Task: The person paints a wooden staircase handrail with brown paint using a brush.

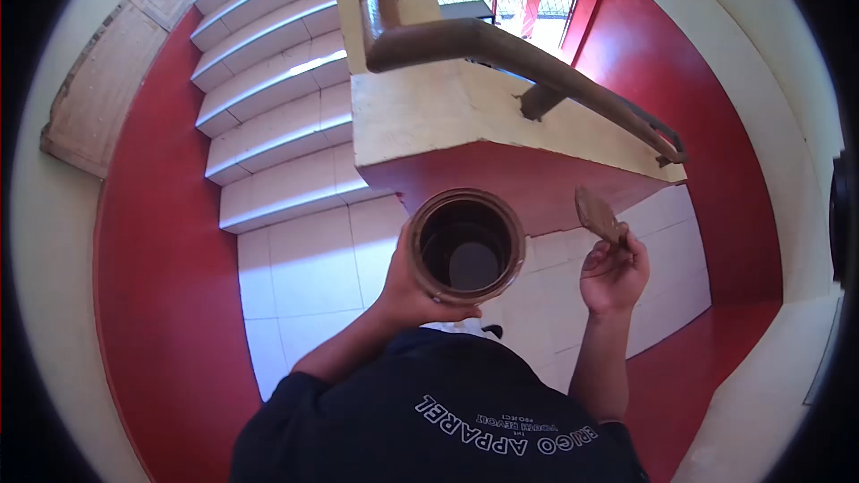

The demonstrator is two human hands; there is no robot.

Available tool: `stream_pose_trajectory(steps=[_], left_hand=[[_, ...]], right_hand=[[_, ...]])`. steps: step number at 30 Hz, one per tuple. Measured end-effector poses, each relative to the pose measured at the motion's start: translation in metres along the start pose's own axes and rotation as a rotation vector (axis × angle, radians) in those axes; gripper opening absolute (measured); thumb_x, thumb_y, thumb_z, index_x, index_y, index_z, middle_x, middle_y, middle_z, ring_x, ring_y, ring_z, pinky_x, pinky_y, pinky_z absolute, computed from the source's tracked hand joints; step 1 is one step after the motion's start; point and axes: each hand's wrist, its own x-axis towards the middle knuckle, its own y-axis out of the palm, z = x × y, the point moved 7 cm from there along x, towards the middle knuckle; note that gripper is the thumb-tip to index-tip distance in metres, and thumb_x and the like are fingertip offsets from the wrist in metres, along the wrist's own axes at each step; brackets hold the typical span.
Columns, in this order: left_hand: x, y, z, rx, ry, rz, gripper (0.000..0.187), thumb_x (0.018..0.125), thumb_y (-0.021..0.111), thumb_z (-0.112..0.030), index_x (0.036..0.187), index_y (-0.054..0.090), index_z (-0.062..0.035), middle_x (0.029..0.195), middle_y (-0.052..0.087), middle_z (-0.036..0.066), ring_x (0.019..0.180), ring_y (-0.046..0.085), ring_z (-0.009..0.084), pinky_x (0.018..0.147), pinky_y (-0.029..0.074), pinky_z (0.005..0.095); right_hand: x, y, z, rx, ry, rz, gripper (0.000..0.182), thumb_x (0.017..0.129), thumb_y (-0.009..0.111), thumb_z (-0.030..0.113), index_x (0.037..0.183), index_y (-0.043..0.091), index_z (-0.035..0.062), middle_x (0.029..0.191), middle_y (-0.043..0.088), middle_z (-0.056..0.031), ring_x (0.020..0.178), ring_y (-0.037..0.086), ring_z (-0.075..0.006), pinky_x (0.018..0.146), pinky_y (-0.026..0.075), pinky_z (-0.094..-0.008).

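My left hand (413, 291) is wrapped around the side of an open paint can (516, 250), held in front of my chest. Brown paint coats the can's rim and inner wall, and a pale reflection shows on the dark liquid inside. To the right, my right hand (616, 277) is closed on a paintbrush (598, 215), its brown-coated head pointing up and to the left. The fingers cover most of the brush's handle. The brush is apart from the can and below the brown handrail (555, 76).
Tiled stairs (277, 98) rise at the left beside a red-and-cream wall (161, 259). A low cream-and-red wall (429, 121) carries the bent handrail ahead. White floor tiles (304, 282) lie below. A metal grille (501, 0) stands at the back.
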Motion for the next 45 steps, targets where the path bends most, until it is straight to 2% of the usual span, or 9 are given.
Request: stream_pose_trajectory(steps=[8,15,20,29,33,36,39,43,45], left_hand=[[-0.023,-0.129,-0.021,-0.055,0.067,-0.201,0.117,0.05,0.099,-0.021,0.144,0.033,0.0007,0.135,0.051,0.017,0.125,0.053,0.0284,0.106,0.044,0.0444],[-0.008,-0.272,0.003,-0.007,0.033,-0.151,0.114,0.051,0.098,-0.02,0.143,0.035,-0.0005,0.134,0.052,0.016,0.124,0.053,0.0277,0.104,0.045,0.0429],[0.02,-0.345,0.021,-0.027,0.05,-0.153,0.112,0.051,0.097,-0.018,0.143,0.036,-0.0001,0.134,0.052,0.015,0.123,0.054,0.027,0.102,0.047,0.042],[0.055,-0.384,0.058,-0.015,-0.027,-0.13,0.105,0.053,0.097,-0.024,0.139,0.042,0.0002,0.131,0.055,0.012,0.119,0.056,0.024,0.101,0.047,0.0394],[0.063,-0.382,0.065,-0.018,-0.009,-0.13,0.102,0.053,0.097,-0.022,0.137,0.043,0.0012,0.13,0.056,0.013,0.118,0.057,0.0251,0.099,0.048,0.0398],[0.072,-0.372,0.057,-0.003,-0.018,-0.115,0.102,0.053,0.097,-0.023,0.136,0.043,0.0012,0.128,0.057,0.013,0.117,0.057,0.0249,0.099,0.048,0.0392],[0.076,-0.365,0.052,0.015,-0.021,-0.13,0.102,0.052,0.097,-0.024,0.135,0.044,0.0014,0.127,0.057,0.012,0.116,0.058,0.0243,0.099,0.048,0.0381],[0.075,-0.361,0.048,0.025,0.01,-0.151,0.101,0.052,0.097,-0.022,0.134,0.044,0.0023,0.126,0.058,0.014,0.115,0.059,0.0247,0.098,0.049,0.0395],[0.071,-0.36,0.049,0.033,0.0,-0.15,0.1,0.052,0.097,-0.023,0.134,0.044,0.0024,0.125,0.059,0.013,0.115,0.059,0.0243,0.098,0.049,0.0392]], right_hand=[[0.04,0.11,-0.022,-0.263,-0.292,0.078,0.021,0.095,0.054,0.018,0.112,0.063,0.0103,0.096,0.071,-0.0038,0.08,0.071,-0.0172,0.072,0.06,-0.0307],[0.071,0.196,-0.051,-0.482,-0.615,0.21,0.019,0.095,0.053,0.017,0.11,0.061,0.0083,0.093,0.071,-0.0067,0.079,0.071,-0.0178,0.068,0.06,-0.032],[0.095,0.257,-0.066,-0.664,-0.756,0.123,0.018,0.09,0.053,0.01,0.107,0.058,0.0041,0.091,0.066,-0.0102,0.075,0.068,-0.0213,0.063,0.058,-0.0338],[0.093,0.293,0.006,-1.324,-1.033,-0.04,0.011,0.089,0.054,0.0,0.099,0.057,0.0009,0.088,0.061,-0.0099,0.074,0.064,-0.0175,0.066,0.056,-0.0314],[0.066,0.355,-0.079,-1.84,-1.13,0.27,0.019,0.08,0.061,-0.006,0.098,0.058,0.0004,0.088,0.062,-0.0074,0.079,0.062,-0.0136,0.071,0.052,-0.0278],[0.044,0.375,-0.118,-1.729,-1.038,0.507,0.023,0.076,0.062,-0.007,0.097,0.058,0.0008,0.09,0.062,-0.0075,0.084,0.062,-0.0122,0.071,0.05,-0.026],[0.054,0.371,-0.114,-1.584,-1.046,0.433,0.022,0.076,0.06,-0.006,0.096,0.058,0.001,0.09,0.061,-0.0069,0.085,0.06,-0.0109,0.072,0.048,-0.0245],[0.096,0.333,-0.043,-1.457,-0.908,0.084,0.016,0.085,0.056,-0.006,0.099,0.056,0.0009,0.087,0.06,-0.0056,0.079,0.059,-0.0112,0.074,0.051,-0.0273],[0.091,0.338,-0.031,-1.461,-1.023,0.1,0.014,0.087,0.055,-0.005,0.1,0.056,0.0006,0.086,0.06,-0.0057,0.077,0.06,-0.0118,0.072,0.052,-0.0283]])
